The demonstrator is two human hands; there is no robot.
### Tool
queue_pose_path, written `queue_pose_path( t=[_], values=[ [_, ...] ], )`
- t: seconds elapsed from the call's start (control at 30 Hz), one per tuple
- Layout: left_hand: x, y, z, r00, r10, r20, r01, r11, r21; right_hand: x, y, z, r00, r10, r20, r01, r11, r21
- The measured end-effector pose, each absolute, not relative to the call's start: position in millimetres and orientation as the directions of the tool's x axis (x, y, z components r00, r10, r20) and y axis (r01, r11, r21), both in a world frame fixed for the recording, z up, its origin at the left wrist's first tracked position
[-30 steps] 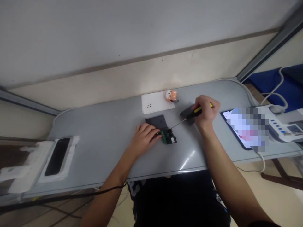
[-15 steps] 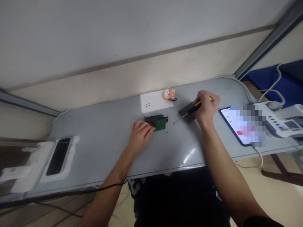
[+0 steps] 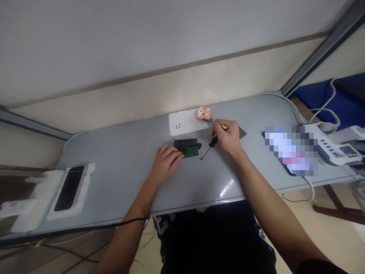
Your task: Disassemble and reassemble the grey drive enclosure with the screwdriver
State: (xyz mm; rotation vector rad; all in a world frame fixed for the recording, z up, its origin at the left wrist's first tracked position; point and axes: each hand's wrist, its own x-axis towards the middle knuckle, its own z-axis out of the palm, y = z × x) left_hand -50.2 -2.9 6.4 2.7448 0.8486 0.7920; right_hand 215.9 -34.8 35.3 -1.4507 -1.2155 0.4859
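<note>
My left hand (image 3: 168, 161) is closed on the near left edge of a green circuit board (image 3: 192, 151), which leans up at a tilt in front of a black casing (image 3: 184, 144) on the table. In my right hand (image 3: 228, 137) is a screwdriver (image 3: 213, 142) with a black and yellow handle. Its thin shaft slants down to the left, and the tip is at a tiny dark screw (image 3: 201, 158) just right of the board. Behind my right hand lies a flat dark panel (image 3: 242, 132), mostly hidden by the hand.
Several small screws (image 3: 178, 126) lie on a white sheet (image 3: 185, 120) at the back, beside an orange and white animal-faced case (image 3: 203, 113). On the right are a lit phone (image 3: 291, 152) and a white power strip (image 3: 332, 146). A dark phone (image 3: 70, 188) lies at left on the grey table (image 3: 114, 160).
My right hand has moved left and toward me with the screwdriver, bringing its tip from one spot on the table to the small screw near the board. The board is tilted slightly more.
</note>
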Motion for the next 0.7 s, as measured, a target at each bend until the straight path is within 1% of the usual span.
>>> queue_pose_path(
  t=[0.17,0.3,0.5,0.57,0.7],
  values=[
    [-53,-4,10,0.762,0.448,0.467,0.403,-0.893,0.2,232,-31,33,0.469,0.809,0.353,0.45,0.125,-0.884],
    [-53,-7,11,0.81,0.354,0.467,0.332,-0.934,0.132,238,-30,31,0.527,0.766,0.369,0.45,0.117,-0.885],
    [-51,-13,9,0.83,0.292,0.475,0.319,-0.947,0.026,237,-30,32,0.543,0.751,0.377,0.447,0.122,-0.886],
    [-50,-15,8,0.839,0.277,0.468,0.305,-0.952,0.017,237,-30,32,0.545,0.75,0.376,0.446,0.12,-0.887],
    [-49,-16,8,0.863,0.257,0.435,0.265,-0.963,0.043,237,-30,31,0.539,0.752,0.379,0.447,0.127,-0.886]
  ],
)
